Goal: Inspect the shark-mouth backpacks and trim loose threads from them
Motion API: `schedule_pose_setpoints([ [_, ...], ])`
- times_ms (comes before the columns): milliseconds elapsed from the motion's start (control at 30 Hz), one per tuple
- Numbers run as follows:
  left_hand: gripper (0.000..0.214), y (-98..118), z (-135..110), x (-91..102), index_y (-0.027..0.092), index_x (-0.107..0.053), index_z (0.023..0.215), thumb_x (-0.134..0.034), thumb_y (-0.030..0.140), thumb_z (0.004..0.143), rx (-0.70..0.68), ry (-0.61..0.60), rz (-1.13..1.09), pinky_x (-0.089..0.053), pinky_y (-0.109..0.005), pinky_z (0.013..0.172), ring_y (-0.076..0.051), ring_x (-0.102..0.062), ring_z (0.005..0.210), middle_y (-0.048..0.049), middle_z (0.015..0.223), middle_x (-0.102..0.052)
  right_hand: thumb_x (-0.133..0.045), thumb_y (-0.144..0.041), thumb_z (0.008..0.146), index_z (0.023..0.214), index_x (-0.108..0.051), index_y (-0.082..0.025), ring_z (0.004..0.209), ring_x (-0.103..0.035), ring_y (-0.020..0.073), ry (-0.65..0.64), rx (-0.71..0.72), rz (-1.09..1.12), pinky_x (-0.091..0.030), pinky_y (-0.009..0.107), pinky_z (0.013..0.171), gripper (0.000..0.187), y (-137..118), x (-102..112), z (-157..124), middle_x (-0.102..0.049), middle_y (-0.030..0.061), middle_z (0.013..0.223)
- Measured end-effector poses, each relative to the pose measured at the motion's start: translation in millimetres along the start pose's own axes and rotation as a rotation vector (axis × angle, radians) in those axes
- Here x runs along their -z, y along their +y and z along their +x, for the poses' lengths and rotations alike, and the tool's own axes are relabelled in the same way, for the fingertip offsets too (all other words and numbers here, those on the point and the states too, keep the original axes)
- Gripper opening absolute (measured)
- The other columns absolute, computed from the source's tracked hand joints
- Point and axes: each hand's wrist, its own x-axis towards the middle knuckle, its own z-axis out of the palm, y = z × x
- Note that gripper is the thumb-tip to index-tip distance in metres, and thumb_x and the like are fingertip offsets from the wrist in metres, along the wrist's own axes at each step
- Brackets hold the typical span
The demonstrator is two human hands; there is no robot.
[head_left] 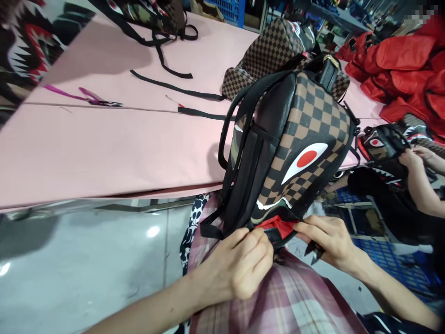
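Note:
A backpack with a brown-and-black checker print and a red-and-white eye stands tilted between the pink table and my lap. Its black straps face left. Near its lower end red fabric shows at an opening. My left hand is closed on the backpack's edge left of the red fabric. On the right side of that opening, my right hand pinches the edge. Dark pointed blades, like thread snips, stick out below the right hand's fingers; their handles are hidden.
Snips with purple handles and loose black straps lie on the pink table. Another checkered backpack lies behind mine. Red bags are piled at right, where a co-worker's hands handle a similar bag.

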Motion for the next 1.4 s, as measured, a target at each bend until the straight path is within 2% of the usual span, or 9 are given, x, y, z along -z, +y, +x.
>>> schedule_pose_setpoints([
  [133, 0.016, -4, 1, 7.0, 0.009, -0.064, 0.088, -0.049, 0.005, 0.083, 0.055, 0.016, -0.002, -0.043, -0.032, 0.073, -0.019, -0.058, 0.087, -0.0062, 0.083, -0.067, -0.049, -0.023, 0.094, 0.106, -0.059, -0.015, 0.069, -0.058, 0.0115, 0.072, 0.119, -0.123, -0.039, 0.024, 0.056, 0.018, -20, -5, 22, -0.067, 0.0067, 0.093],
  [233, 0.017, -17, 0, 19.7, 0.015, -0.063, 0.091, -0.052, 0.005, 0.082, 0.168, -0.024, -0.165, -0.045, -0.03, 0.072, -0.017, -0.059, 0.088, -0.0017, 0.084, -0.068, -0.042, -0.012, 0.092, 0.098, -0.061, -0.011, 0.059, -0.052, 0.0125, 0.08, 0.18, -0.168, -0.034, 0.028, 0.052, 0.02, -35, -20, 38, -0.064, 0.0033, 0.076],
  [333, 0.008, -34, -1, 32.7, 0.02, -0.059, 0.088, -0.061, 0.017, 0.08, 0.574, 0.012, -0.3, -0.048, -0.026, 0.067, -0.014, -0.06, 0.08, -0.0003, 0.082, -0.066, -0.044, -0.005, 0.086, 0.086, -0.061, -0.013, 0.055, -0.044, 0.0136, 0.135, 0.205, -0.153, -0.029, 0.03, 0.051, 0.019, -47, -37, 48, -0.055, 0.0006, 0.064],
  [433, 0.036, -47, -4, 34.2, 0.017, -0.053, 0.094, -0.072, 0.036, 0.069, 1.021, -0.085, -0.281, -0.046, -0.026, 0.052, -0.016, -0.06, 0.064, -0.0014, 0.074, -0.064, -0.045, -0.001, 0.082, 0.074, -0.057, -0.015, 0.053, -0.037, 0.0136, 0.196, 0.204, -0.145, -0.023, 0.031, 0.051, 0.02, -59, -53, 52, -0.049, -0.0001, 0.061],
  [533, 0.046, -55, -10, 24.5, 0.017, -0.05, 0.106, -0.069, 0.04, 0.07, 1.222, -0.183, -0.261, -0.049, -0.031, 0.06, -0.021, -0.064, 0.072, -0.0048, 0.082, -0.068, -0.047, 0.001, 0.079, 0.065, -0.048, -0.018, 0.053, -0.034, 0.0135, 0.207, 0.217, -0.121, -0.02, 0.031, 0.051, 0.023, -72, -65, 57, -0.045, -0.0003, 0.06],
  [667, 0.045, -65, -23, 13.0, 0.018, -0.049, 0.114, -0.063, 0.037, 0.076, 1.215, -0.099, -0.346, -0.048, -0.037, 0.083, -0.025, -0.062, 0.098, -0.0077, 0.105, -0.066, -0.048, -0.003, 0.079, 0.063, -0.045, -0.018, 0.052, -0.035, 0.0136, 0.312, 0.212, -0.175, -0.019, 0.031, 0.051, 0.023, -87, -79, 69, -0.044, 0.0001, 0.056],
  [867, 0.046, -72, -31, 10.5, 0.013, -0.05, 0.115, -0.065, 0.034, 0.076, 1.207, 0.008, -0.578, -0.046, -0.038, 0.092, -0.025, -0.059, 0.106, -0.0112, 0.114, -0.063, -0.048, -0.006, 0.08, 0.067, -0.051, -0.015, 0.05, -0.037, 0.0137, 0.384, 0.208, -0.228, -0.018, 0.032, 0.05, 0.016, -93, -90, 75, -0.046, 0.001, 0.056],
  [1300, 0.047, -66, -13, 6.1, 0.014, -0.05, 0.107, -0.071, 0.034, 0.07, 1.247, 0.142, -0.757, -0.047, -0.035, 0.09, -0.022, -0.058, 0.105, -0.0109, 0.112, -0.062, -0.05, -0.009, 0.083, 0.069, -0.049, -0.015, 0.051, -0.038, 0.0132, 0.405, 0.224, -0.242, -0.017, 0.032, 0.052, 0.015, -79, -89, 69, -0.048, 0.0009, 0.06],
  [1400, 0.046, -62, -10, 14.0, 0.016, -0.049, 0.104, -0.071, 0.034, 0.068, 1.359, 0.057, -0.768, -0.052, -0.03, 0.075, -0.018, -0.061, 0.089, -0.0076, 0.098, -0.063, -0.05, -0.009, 0.084, 0.07, -0.051, -0.015, 0.05, -0.038, 0.0127, 0.398, 0.208, -0.265, -0.018, 0.032, 0.052, 0.016, -80, -88, 69, -0.048, 0.0006, 0.06],
])
